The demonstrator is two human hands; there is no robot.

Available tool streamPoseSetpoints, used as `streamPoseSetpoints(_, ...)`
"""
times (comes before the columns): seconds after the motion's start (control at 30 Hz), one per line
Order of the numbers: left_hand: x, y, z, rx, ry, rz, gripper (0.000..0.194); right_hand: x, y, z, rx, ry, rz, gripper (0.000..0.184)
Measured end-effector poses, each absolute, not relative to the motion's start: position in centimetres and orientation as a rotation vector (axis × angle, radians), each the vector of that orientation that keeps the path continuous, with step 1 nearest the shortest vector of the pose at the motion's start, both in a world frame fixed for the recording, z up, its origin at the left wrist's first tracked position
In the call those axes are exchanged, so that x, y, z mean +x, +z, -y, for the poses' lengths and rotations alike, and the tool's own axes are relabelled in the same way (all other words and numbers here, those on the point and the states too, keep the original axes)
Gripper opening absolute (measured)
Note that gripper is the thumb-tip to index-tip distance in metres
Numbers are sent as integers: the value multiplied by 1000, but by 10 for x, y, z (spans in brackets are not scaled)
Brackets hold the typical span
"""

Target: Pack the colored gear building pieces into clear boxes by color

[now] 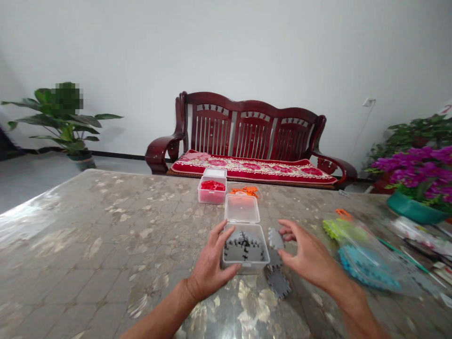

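A clear plastic box holds several grey foam puzzle tiles with jagged edges. Its lid is folded back. My left hand grips the box's left side, fingertips at the rim and thumb along the front corner. To the right of the box, my right hand has curved fingers and the thumb around the edges of a light grey puzzle tile; part of the contact is hidden. Below it, a darker grey tile lies on the table, with another partly overlapped above.
Behind stand a box of red pieces and an open container of orange pieces. At right lie bags with yellow-green pieces and blue pieces, near a teal flowerpot. A wooden bench stands beyond the patterned table.
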State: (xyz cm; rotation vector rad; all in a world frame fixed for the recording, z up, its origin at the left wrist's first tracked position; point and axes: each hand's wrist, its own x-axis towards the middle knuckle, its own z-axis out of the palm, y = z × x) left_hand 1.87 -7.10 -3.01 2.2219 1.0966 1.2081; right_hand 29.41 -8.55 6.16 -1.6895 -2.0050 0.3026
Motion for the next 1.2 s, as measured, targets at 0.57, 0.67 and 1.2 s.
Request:
streamPoseSetpoints(0.57,19,-31,70,2242,1205,-1093,82,248,73,77,-1285,156,2559,34)
streamPoseSetpoints(0.67,19,-31,70,2246,1202,-1101,81,254,72,76,-1316,128,2460,33)
streamPoseSetpoints(1.2,18,-29,70,2217,1232,-1087,88,312,10,79,-1365,638,2436,70)
